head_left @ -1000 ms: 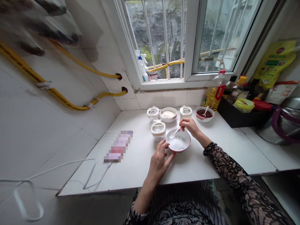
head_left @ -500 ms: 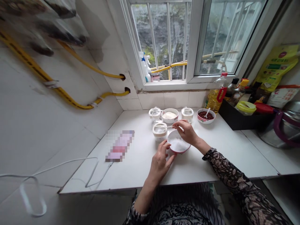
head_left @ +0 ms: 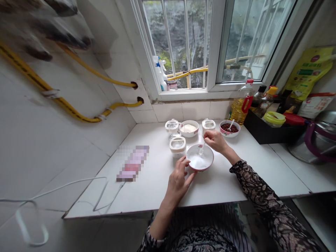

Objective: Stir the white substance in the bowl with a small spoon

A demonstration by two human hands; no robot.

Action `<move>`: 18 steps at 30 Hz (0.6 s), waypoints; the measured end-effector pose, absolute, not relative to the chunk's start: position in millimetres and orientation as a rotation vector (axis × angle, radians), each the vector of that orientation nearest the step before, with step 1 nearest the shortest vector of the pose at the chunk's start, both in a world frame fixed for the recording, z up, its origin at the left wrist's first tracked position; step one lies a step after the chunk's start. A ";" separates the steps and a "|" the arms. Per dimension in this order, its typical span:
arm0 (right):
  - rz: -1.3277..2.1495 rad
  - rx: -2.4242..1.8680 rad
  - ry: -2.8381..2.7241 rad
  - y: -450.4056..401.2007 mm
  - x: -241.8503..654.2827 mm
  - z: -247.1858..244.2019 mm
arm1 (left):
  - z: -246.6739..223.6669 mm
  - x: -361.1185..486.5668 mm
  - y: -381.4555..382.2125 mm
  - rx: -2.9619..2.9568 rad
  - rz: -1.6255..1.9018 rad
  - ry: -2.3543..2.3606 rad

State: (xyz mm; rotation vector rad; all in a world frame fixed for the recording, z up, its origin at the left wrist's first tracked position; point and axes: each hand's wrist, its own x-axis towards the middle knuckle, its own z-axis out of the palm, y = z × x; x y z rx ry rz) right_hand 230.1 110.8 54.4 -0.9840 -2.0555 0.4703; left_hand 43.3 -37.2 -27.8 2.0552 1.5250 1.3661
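A white bowl with a red rim (head_left: 202,163) stands on the counter with white powder or grains in it. My left hand (head_left: 180,177) grips its near left side, fingers and thumb around the wall. Above the far right rim, my right hand (head_left: 215,140) is closed on the handle of a small white spoon (head_left: 201,150), whose tip points down into the bowl. Just left of the bowl is a small white jar (head_left: 177,147) with a lid on top. Behind it are a second clear-lidded jar (head_left: 172,128), a bowl of pale powder (head_left: 189,129) and a third jar (head_left: 208,125).
A bowl of dark red beans (head_left: 230,128) with a spoon stands at the back right. Beyond it are an oil bottle (head_left: 240,106) and a black box (head_left: 267,133) of condiments. A metal pot (head_left: 315,143) is far right. A blurred-out phone (head_left: 133,163) with a cable lies left.
My right hand has swung the spoon from over the small jar rightward and down into the bowl. My left hand stays on the bowl. The view has shifted slightly.
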 end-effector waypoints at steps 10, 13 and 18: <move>0.686 -0.995 -1.978 113.5 226.3 45.7 | -28.3 43.4 -37.0 2.081 1.370 1.533; 0.767 -0.990 -1.920 115.2 228.5 46.3 | -27.6 43.9 -37.3 2.083 1.395 1.528; 0.953 -0.988 -1.788 114.8 227.1 48.4 | -27.0 43.9 -37.5 2.083 1.384 1.527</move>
